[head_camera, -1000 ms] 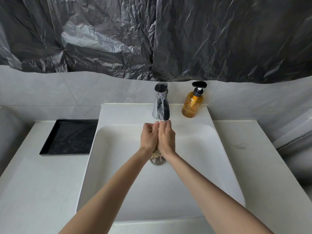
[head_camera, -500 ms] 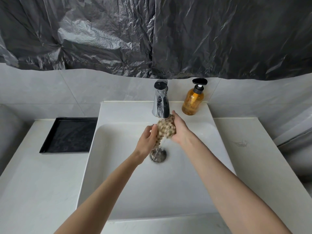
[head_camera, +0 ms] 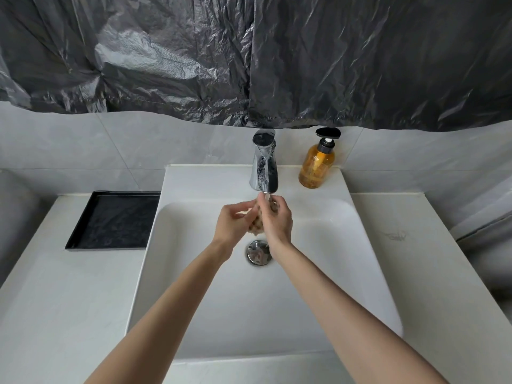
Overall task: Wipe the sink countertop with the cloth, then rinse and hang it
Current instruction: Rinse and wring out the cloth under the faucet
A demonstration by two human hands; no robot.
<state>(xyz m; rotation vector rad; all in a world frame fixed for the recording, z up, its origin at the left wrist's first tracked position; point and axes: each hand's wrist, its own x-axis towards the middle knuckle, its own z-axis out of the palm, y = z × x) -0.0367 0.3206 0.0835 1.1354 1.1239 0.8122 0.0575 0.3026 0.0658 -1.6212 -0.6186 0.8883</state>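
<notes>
The white sink basin (head_camera: 194, 187) sat in the middle of the countertop (head_camera: 69, 286), and a single round metal drain (head_camera: 259, 252) lay in its floor. Over the basin's back half, just under the spout of the one chrome faucet (head_camera: 263, 167), both hands were bunched round the one cloth (head_camera: 256, 225), a tan, speckled wad. The left hand (head_camera: 232, 225) grasped it from the left with curled fingers. The right hand (head_camera: 277, 223) clasped it from the right, its fingertips up near the spout. A thin stream of water fell from the spout onto them.

One pump bottle (head_camera: 315, 167) stood at the basin's back right corner, beside the faucet, filled most of the way with amber liquid. One shallow black tray (head_camera: 116, 220) lay against the countertop's back edge, touching the basin's left side. Its floor looked dark and glossy. Crumpled black plastic sheeting (head_camera: 332, 65) hung across the tiled wall above.
</notes>
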